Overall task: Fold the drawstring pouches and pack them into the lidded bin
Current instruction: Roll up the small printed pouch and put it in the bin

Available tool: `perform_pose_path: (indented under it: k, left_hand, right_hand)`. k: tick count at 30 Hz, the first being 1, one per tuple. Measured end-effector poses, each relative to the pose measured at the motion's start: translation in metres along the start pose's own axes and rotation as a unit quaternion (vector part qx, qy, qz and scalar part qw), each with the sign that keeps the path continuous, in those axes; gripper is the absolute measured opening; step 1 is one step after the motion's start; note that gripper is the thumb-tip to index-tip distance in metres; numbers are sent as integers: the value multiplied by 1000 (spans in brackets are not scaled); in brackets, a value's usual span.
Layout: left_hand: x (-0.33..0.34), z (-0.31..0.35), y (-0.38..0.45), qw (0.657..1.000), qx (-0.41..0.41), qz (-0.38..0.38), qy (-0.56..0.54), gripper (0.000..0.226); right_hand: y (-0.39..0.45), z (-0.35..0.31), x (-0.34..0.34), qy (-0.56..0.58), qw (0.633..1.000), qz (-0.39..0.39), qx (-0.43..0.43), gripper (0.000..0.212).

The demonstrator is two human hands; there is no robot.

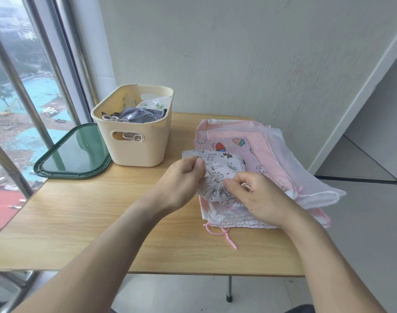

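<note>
Both hands (217,188) pinching grey pouch (217,164), gathered mouth nearest, long axis running away

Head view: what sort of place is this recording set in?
Probably a room high up in a building, maybe a flat or office corner. A tall window overlooks ground and water far below, and a small wooden table stands against a plain wall, beside a floor-level doorway.
</note>
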State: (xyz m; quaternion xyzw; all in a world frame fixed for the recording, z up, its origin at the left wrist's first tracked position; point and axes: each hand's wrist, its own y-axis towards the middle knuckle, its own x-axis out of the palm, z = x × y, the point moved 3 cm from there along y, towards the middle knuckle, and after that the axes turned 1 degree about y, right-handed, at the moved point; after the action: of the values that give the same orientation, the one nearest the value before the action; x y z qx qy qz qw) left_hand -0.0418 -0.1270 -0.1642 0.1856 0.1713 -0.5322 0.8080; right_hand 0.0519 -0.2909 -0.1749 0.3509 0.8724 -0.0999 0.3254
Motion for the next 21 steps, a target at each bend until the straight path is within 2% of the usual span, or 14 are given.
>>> perform_pose_path:
  k: [2,7,11,16,19,21]
  left_hand:
    - [1,-1,1,997,-21,-21,-67,49]
    - [-2,9,1,994,-4,-21,-103,41]
    - [6,14,0,979,-28,-76,-186,37]
    - [18,4,1,973,-67,-144,-170,23]
    - [20,1,0,975,-44,-160,-146,17]
    - [18,1,0,981,-30,-143,-130,18]
  right_hand:
    - [0,-1,-1,6,1000,6,-3,34]
    - [2,0,3,-12,1000,12,10,35]
    - [2,-5,6,-16,1000,12,18,37]
    - [-2,-7,0,-30,999,-19,33,36]
    - [-6,-2,-13,14,998,-42,38,44]
    - [-7,-1,-19,87,995,-50,24,39]
